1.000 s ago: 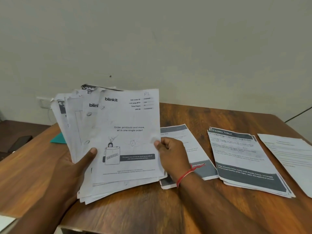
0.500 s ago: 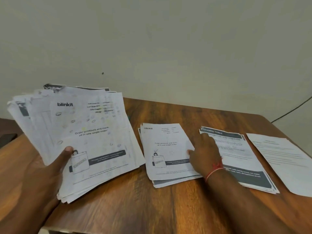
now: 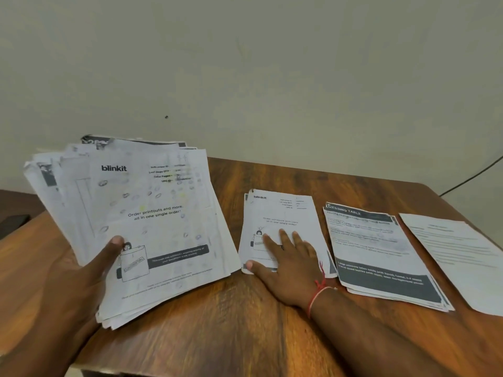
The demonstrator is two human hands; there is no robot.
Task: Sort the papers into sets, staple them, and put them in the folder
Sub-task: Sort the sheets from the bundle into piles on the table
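Note:
My left hand (image 3: 89, 270) grips a thick fanned stack of printed papers (image 3: 152, 219), thumb on the top "blinkit" sheet, held tilted above the table's left side. My right hand (image 3: 285, 257) lies flat with fingers spread on a small pile of sheets (image 3: 283, 213) topped by another "blinkit" page, in the middle of the table. To its right sits a pile headed "DRESSING TABLE" (image 3: 381, 251), and beyond that a white text sheet (image 3: 457, 254). No stapler or folder shows.
The wooden table (image 3: 245, 317) runs to a pale wall behind. A dark cable (image 3: 473, 175) hangs at the right wall. A dark object (image 3: 13, 224) lies on a lower surface at far left.
My right hand carried the top "blinkit" sheet from the held stack to the middle pile, laid it down and now presses flat on it. The held stack shifted left.

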